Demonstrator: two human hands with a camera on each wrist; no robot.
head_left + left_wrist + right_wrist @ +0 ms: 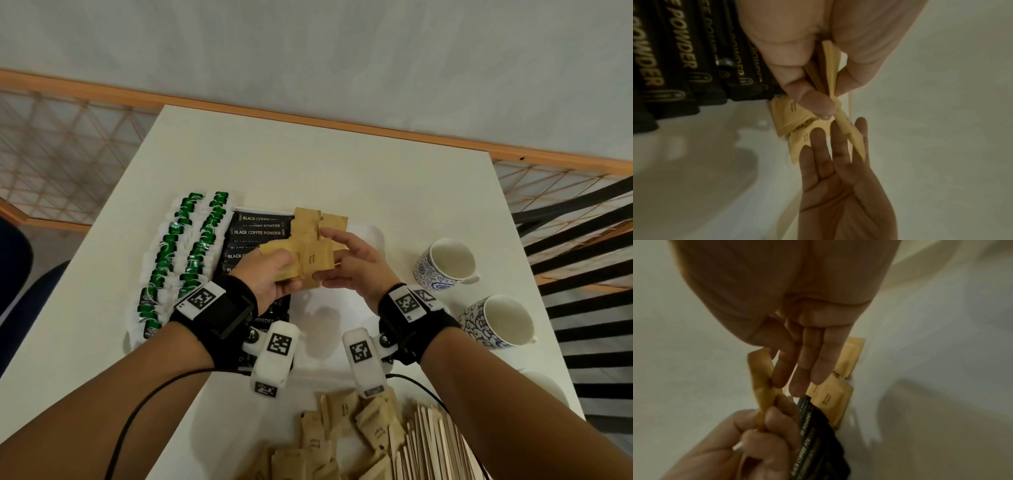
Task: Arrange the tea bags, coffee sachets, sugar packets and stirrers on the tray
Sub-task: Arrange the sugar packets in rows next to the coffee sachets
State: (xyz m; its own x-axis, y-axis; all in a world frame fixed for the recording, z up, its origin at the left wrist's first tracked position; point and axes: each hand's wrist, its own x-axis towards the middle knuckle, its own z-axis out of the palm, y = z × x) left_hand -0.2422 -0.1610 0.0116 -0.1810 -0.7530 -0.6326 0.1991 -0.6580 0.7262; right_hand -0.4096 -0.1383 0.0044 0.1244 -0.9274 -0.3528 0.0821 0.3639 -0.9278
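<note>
under left hand [797, 53]: coffee sachets [674, 65]

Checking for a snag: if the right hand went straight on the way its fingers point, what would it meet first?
Probably the brown paper sugar packets gripped in the left hand; the right hand points its straight fingers at them, though depth is unclear.

Your counter [342, 164] is a white rectangular top. Directly on it: a white tray [371, 230] near the middle, two blue-and-white patterned cups [445, 265] side by side to its right, both upright. At the near edge you have a loose heap of brown sugar packets [329, 442], with a bundle of wooden stirrers [435, 445] touching its right side. A black cable [419, 387] trails across the near counter.
</note>
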